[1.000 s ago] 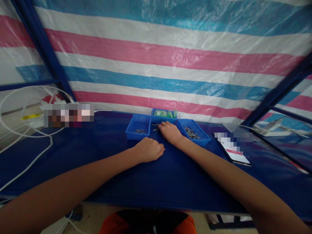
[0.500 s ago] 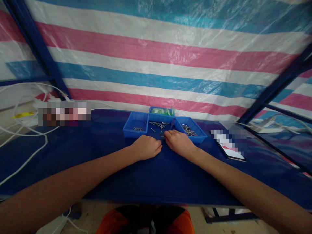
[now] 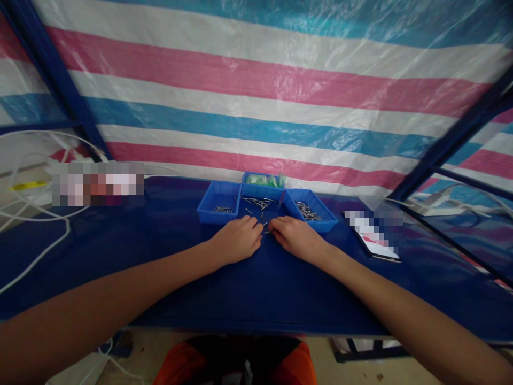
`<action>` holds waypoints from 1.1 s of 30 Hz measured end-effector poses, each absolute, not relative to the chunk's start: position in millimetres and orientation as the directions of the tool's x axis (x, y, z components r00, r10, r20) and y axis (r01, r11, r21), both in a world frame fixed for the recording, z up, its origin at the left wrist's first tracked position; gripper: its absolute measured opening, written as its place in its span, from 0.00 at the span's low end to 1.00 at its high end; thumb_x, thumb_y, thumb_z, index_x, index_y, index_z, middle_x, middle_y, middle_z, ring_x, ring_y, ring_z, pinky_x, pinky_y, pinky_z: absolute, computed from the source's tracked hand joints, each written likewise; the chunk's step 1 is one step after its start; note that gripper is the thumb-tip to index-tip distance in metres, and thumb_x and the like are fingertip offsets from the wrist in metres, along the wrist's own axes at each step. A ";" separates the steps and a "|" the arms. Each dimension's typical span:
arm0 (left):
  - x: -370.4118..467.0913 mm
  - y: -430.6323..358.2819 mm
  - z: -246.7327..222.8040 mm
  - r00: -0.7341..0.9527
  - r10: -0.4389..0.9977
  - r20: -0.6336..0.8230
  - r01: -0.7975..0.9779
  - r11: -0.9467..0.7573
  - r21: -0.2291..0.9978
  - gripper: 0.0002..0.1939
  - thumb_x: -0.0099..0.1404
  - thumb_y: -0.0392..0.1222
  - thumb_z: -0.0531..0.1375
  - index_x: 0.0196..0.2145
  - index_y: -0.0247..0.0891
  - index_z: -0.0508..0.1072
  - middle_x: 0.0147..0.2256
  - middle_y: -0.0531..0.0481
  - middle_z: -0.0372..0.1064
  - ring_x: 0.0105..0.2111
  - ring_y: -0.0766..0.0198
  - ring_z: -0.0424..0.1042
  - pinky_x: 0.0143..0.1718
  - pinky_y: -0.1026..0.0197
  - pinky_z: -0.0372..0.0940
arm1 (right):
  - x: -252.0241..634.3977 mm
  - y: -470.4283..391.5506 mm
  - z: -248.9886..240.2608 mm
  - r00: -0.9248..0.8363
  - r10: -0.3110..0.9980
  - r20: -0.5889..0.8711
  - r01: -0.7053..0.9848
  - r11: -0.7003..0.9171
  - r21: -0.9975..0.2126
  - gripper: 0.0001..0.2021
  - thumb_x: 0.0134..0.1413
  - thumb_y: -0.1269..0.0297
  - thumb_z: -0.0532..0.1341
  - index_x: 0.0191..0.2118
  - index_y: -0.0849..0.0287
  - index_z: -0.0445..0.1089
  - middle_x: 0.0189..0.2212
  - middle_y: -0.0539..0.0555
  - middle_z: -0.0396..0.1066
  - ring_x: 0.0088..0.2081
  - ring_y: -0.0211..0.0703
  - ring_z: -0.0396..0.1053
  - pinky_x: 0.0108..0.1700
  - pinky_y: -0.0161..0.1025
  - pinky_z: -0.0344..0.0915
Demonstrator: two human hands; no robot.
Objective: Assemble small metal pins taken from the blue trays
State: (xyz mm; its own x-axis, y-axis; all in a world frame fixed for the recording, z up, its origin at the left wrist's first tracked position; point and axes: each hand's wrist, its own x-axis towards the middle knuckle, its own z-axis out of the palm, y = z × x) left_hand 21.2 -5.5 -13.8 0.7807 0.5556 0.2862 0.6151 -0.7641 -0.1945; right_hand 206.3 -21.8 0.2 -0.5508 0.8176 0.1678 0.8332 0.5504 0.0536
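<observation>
My left hand [image 3: 239, 238] rests low over the blue table, its fingers curled closed; whatever is in them is hidden. Facing it, my right hand [image 3: 297, 235] pinches at a thin metal piece [image 3: 267, 232] that looks like a screw, its tip poking out toward my left fingers. Just beyond both hands lies a loose pile of slim metal screws [image 3: 259, 203]. Beside my left hand stands a blue bin [image 3: 206, 215] with a few similar pieces inside. Another blue bin [image 3: 326, 223], holding more of these metal pieces, is close to my right hand.
A third blue bin [image 3: 262, 190] with green and clear plastic bags sits behind the pile. On the right lies a phone [image 3: 380, 248]. White cables [image 3: 60, 235] run along the left side. Striped sheeting [image 3: 256, 96] hangs behind the table [image 3: 248, 294].
The view has shifted slightly. My left hand's fingers have moved up a little, and a thin metal piece now shows between the two hands.
</observation>
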 end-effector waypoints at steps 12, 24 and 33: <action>20.1 -2.5 -16.6 0.761 0.563 0.322 0.629 -0.762 -0.153 0.13 0.66 0.40 0.47 0.39 0.32 0.68 0.37 0.43 0.65 0.37 0.59 0.65 0.38 0.58 0.63 | 208.9 -19.6 -2.9 -0.585 0.796 0.156 0.810 0.584 0.060 0.09 0.59 0.72 0.51 0.41 0.62 0.67 0.34 0.55 0.66 0.37 0.40 0.65 0.40 0.35 0.61; 20.2 -1.4 -15.8 0.774 0.561 0.293 0.611 -0.783 -0.116 0.12 0.66 0.40 0.47 0.35 0.33 0.68 0.34 0.45 0.65 0.37 0.60 0.66 0.39 0.58 0.63 | 209.5 -19.8 -1.8 -0.604 0.784 0.143 0.796 0.601 0.067 0.09 0.60 0.71 0.51 0.41 0.62 0.67 0.33 0.55 0.65 0.36 0.40 0.65 0.40 0.35 0.61; 19.2 1.0 -15.9 0.804 0.512 0.302 0.564 -0.818 -0.113 0.12 0.67 0.40 0.47 0.35 0.34 0.68 0.35 0.46 0.66 0.36 0.61 0.66 0.40 0.58 0.62 | 209.7 -19.4 -1.7 -0.628 0.763 0.151 0.778 0.620 0.100 0.10 0.59 0.72 0.50 0.42 0.62 0.67 0.34 0.55 0.66 0.36 0.41 0.65 0.39 0.36 0.61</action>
